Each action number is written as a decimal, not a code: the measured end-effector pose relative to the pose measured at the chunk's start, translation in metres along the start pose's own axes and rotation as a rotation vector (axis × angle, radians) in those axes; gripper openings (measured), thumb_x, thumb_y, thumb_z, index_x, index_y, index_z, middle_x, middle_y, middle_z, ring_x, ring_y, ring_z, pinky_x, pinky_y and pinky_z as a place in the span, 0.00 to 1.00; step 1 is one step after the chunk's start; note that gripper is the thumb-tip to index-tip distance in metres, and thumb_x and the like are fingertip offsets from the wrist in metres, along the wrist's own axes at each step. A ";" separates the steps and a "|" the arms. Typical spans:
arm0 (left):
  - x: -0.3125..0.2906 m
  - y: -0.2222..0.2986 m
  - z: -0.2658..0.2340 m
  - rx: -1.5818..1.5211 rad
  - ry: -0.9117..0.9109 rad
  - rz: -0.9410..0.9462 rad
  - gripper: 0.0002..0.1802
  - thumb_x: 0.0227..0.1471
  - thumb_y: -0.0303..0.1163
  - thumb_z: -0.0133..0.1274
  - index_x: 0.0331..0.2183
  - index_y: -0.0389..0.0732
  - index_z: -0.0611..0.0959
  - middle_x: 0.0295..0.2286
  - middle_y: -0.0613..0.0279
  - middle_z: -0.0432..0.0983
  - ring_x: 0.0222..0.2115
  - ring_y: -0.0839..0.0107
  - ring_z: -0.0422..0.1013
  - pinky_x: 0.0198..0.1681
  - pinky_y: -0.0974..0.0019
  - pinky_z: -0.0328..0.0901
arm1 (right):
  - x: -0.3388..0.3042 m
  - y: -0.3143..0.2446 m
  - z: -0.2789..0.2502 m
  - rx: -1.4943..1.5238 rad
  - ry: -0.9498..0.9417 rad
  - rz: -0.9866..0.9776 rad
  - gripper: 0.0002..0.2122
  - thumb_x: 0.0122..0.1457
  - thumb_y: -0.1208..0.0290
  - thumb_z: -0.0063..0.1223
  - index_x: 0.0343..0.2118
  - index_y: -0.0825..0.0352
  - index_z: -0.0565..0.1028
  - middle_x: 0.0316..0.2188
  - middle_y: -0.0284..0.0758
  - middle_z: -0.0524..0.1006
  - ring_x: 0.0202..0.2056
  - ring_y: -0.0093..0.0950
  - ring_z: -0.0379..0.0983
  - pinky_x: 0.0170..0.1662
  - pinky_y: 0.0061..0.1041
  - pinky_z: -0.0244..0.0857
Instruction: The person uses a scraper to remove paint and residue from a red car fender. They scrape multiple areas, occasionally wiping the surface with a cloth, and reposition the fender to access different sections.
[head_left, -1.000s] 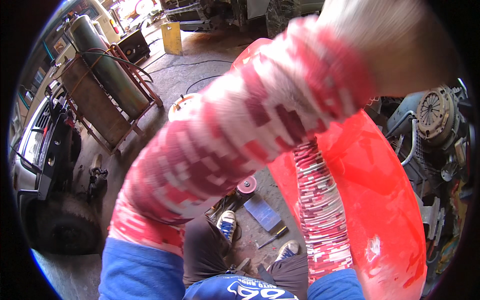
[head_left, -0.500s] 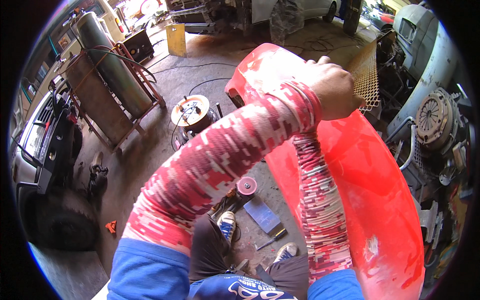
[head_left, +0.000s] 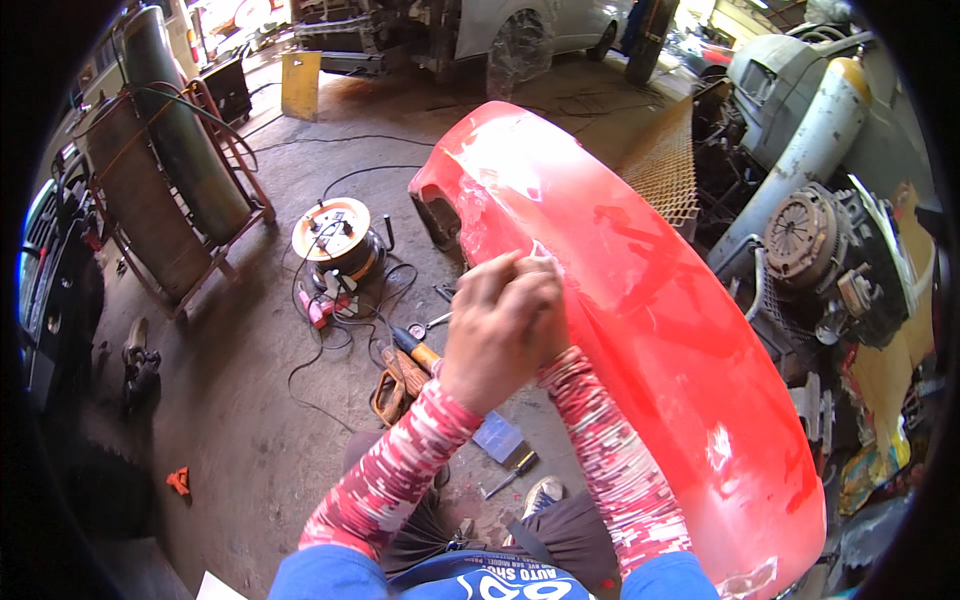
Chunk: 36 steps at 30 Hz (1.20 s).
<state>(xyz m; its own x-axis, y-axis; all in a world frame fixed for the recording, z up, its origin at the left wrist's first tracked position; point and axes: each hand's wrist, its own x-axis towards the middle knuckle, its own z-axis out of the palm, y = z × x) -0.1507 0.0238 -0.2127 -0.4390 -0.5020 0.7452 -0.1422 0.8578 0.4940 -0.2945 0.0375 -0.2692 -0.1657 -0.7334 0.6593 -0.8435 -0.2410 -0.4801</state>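
The red bumper [head_left: 650, 300] stretches from beyond both hands down along the person's right side. At the bumper's left edge, the left hand [head_left: 500, 325] has curled fingers and mostly hides the right hand [head_left: 556, 325]; whether either grips anything, I cannot tell. Left of the bumper sit a reel [head_left: 335, 232], a blue box [head_left: 497, 437] and a screwdriver [head_left: 512, 474].

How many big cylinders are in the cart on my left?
2: a rusty brown cylinder on the left, a dark green cylinder just right of it. Others could be hidden behind.
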 end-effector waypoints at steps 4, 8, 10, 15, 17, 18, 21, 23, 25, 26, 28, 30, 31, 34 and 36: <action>-0.068 -0.047 0.003 -0.145 0.070 -0.420 0.17 0.55 0.28 0.60 0.47 0.36 0.79 0.45 0.45 0.76 0.45 0.49 0.73 0.52 0.52 0.69 | -0.016 -0.022 0.036 -0.079 -0.037 -0.028 0.12 0.47 0.74 0.60 0.36 0.65 0.74 0.37 0.40 0.74 0.46 0.42 0.70 0.52 0.40 0.64; -0.112 -0.080 0.018 -0.611 0.014 -0.864 0.16 0.61 0.33 0.60 0.46 0.32 0.80 0.37 0.53 0.81 0.39 0.65 0.77 0.45 0.62 0.71 | -0.030 -0.033 0.043 -0.059 -0.286 0.174 0.25 0.46 0.78 0.61 0.51 0.63 0.72 0.39 0.38 0.75 0.48 0.40 0.71 0.53 0.38 0.64; -0.123 -0.084 0.024 -0.709 -0.015 -0.762 0.17 0.61 0.33 0.60 0.47 0.32 0.79 0.40 0.53 0.81 0.42 0.69 0.77 0.47 0.64 0.71 | -0.035 -0.039 0.034 -0.125 -0.417 0.218 0.28 0.46 0.78 0.61 0.55 0.62 0.70 0.39 0.37 0.75 0.48 0.39 0.71 0.53 0.38 0.64; -0.130 -0.065 0.030 -0.690 -0.110 -0.636 0.18 0.61 0.32 0.59 0.49 0.32 0.78 0.42 0.52 0.81 0.43 0.66 0.77 0.49 0.64 0.71 | -0.049 -0.055 -0.003 -0.307 -0.460 0.125 0.26 0.47 0.77 0.59 0.53 0.62 0.73 0.48 0.36 0.76 0.59 0.38 0.68 0.62 0.44 0.56; -0.130 -0.058 0.029 -0.657 -0.107 -0.613 0.18 0.60 0.33 0.59 0.49 0.32 0.79 0.40 0.49 0.80 0.41 0.61 0.78 0.47 0.60 0.71 | -0.055 -0.060 -0.011 -0.467 -0.508 0.080 0.25 0.47 0.75 0.59 0.52 0.61 0.74 0.50 0.36 0.76 0.62 0.37 0.66 0.65 0.48 0.51; -0.129 -0.057 0.027 -0.645 -0.116 -0.610 0.18 0.60 0.33 0.59 0.48 0.33 0.80 0.39 0.47 0.79 0.40 0.58 0.79 0.46 0.58 0.71 | -0.057 -0.062 -0.011 -0.513 -0.539 0.089 0.23 0.47 0.73 0.59 0.51 0.61 0.75 0.50 0.35 0.76 0.64 0.36 0.64 0.68 0.55 0.42; -0.121 -0.062 0.018 -0.871 -0.213 -0.870 0.16 0.62 0.33 0.57 0.47 0.32 0.82 0.39 0.53 0.79 0.34 0.66 0.78 0.38 0.63 0.72 | -0.056 -0.062 -0.010 -0.586 -0.571 0.026 0.23 0.48 0.72 0.59 0.51 0.62 0.75 0.50 0.36 0.76 0.65 0.37 0.64 0.70 0.57 0.39; -0.113 -0.071 0.008 -1.116 -0.257 -1.055 0.16 0.64 0.37 0.56 0.45 0.34 0.84 0.27 0.63 0.79 0.19 0.79 0.71 0.19 0.73 0.64 | -0.045 -0.058 -0.011 -0.529 -0.590 -0.037 0.21 0.46 0.71 0.62 0.47 0.63 0.74 0.45 0.39 0.76 0.58 0.39 0.69 0.70 0.52 0.45; -0.102 -0.080 -0.001 -1.184 -0.322 -1.120 0.18 0.65 0.40 0.55 0.46 0.34 0.82 0.25 0.64 0.78 0.18 0.78 0.70 0.20 0.72 0.64 | -0.033 -0.052 -0.012 -0.447 -0.688 -0.002 0.20 0.45 0.70 0.64 0.44 0.64 0.73 0.42 0.40 0.75 0.54 0.40 0.71 0.69 0.47 0.51; -0.096 -0.084 -0.006 -1.259 -0.336 -1.130 0.19 0.65 0.41 0.56 0.45 0.34 0.82 0.25 0.63 0.78 0.17 0.76 0.70 0.19 0.72 0.64 | -0.027 -0.049 -0.010 -0.449 -0.625 -0.120 0.18 0.45 0.69 0.66 0.38 0.64 0.72 0.38 0.40 0.75 0.47 0.40 0.72 0.61 0.41 0.61; -0.086 -0.090 -0.014 -1.274 -0.370 -1.159 0.18 0.64 0.42 0.55 0.44 0.35 0.83 0.26 0.63 0.79 0.18 0.76 0.71 0.19 0.72 0.63 | -0.018 -0.045 -0.005 -0.463 -0.617 -0.113 0.17 0.44 0.69 0.66 0.37 0.63 0.71 0.36 0.38 0.76 0.45 0.39 0.73 0.56 0.40 0.63; -0.080 -0.093 -0.020 -1.345 -0.347 -1.145 0.17 0.64 0.40 0.54 0.44 0.36 0.83 0.28 0.63 0.79 0.17 0.76 0.70 0.19 0.73 0.62 | -0.010 -0.039 0.001 -0.481 -0.552 -0.174 0.14 0.45 0.69 0.66 0.31 0.62 0.71 0.31 0.36 0.77 0.40 0.38 0.73 0.45 0.39 0.64; -0.078 -0.093 -0.021 -1.396 -0.307 -1.132 0.16 0.64 0.39 0.54 0.45 0.37 0.82 0.29 0.63 0.80 0.17 0.77 0.69 0.18 0.74 0.62 | -0.007 -0.036 0.004 -0.521 -0.540 -0.142 0.13 0.45 0.68 0.66 0.30 0.61 0.71 0.30 0.36 0.77 0.39 0.38 0.73 0.45 0.39 0.64; -0.076 -0.093 -0.021 -1.339 -0.248 -1.073 0.16 0.63 0.37 0.53 0.47 0.38 0.82 0.30 0.63 0.80 0.18 0.80 0.68 0.19 0.76 0.61 | -0.003 -0.029 0.013 -0.629 -0.480 -0.052 0.10 0.47 0.65 0.64 0.26 0.59 0.72 0.24 0.36 0.77 0.35 0.38 0.74 0.41 0.39 0.63; -0.077 -0.091 -0.019 -1.205 -0.254 -1.012 0.17 0.63 0.36 0.54 0.50 0.39 0.80 0.31 0.64 0.80 0.19 0.84 0.67 0.21 0.78 0.60 | -0.004 -0.026 0.015 -0.611 -0.419 -0.080 0.10 0.47 0.64 0.64 0.26 0.59 0.72 0.24 0.36 0.77 0.34 0.38 0.74 0.41 0.39 0.63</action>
<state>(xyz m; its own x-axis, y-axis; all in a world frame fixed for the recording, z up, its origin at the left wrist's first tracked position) -0.0867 -0.0175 -0.3066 -0.7508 -0.6485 -0.1259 0.2452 -0.4505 0.8584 -0.2643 0.0373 -0.2683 0.0135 -0.9389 0.3440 -0.9988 0.0031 0.0479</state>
